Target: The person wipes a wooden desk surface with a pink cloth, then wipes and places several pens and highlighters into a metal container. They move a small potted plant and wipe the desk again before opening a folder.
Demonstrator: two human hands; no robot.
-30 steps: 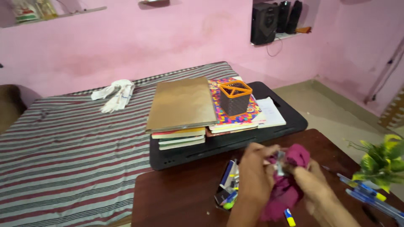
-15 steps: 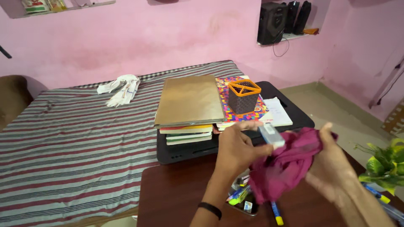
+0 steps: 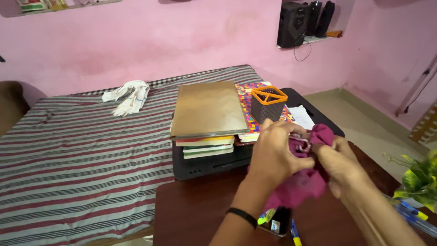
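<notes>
My left hand (image 3: 275, 155) and my right hand (image 3: 337, 161) are pressed together over a magenta cloth (image 3: 302, 184), both gripping it above the brown table (image 3: 195, 214). A small pale object (image 3: 304, 145) peeks out of the cloth between my fingers; I cannot tell what it is. A black band sits on my left wrist. Below my hands lies a dark tray (image 3: 277, 221) with markers and pens. An orange-rimmed dark pen holder (image 3: 267, 104) stands on a colourful book just beyond my hands.
A brown-covered book (image 3: 207, 109) tops a stack on a black lap desk (image 3: 205, 166) on the striped bed (image 3: 77, 155). A white cloth (image 3: 127, 96) lies farther back. A green plant (image 3: 419, 177) and blue pens (image 3: 412, 212) are at the right. Black speakers (image 3: 296, 23) sit on a wall shelf.
My hands came back together: the pale object my left hand held clear of the cloth is now bundled inside it, and my right hand has closed in on the cloth.
</notes>
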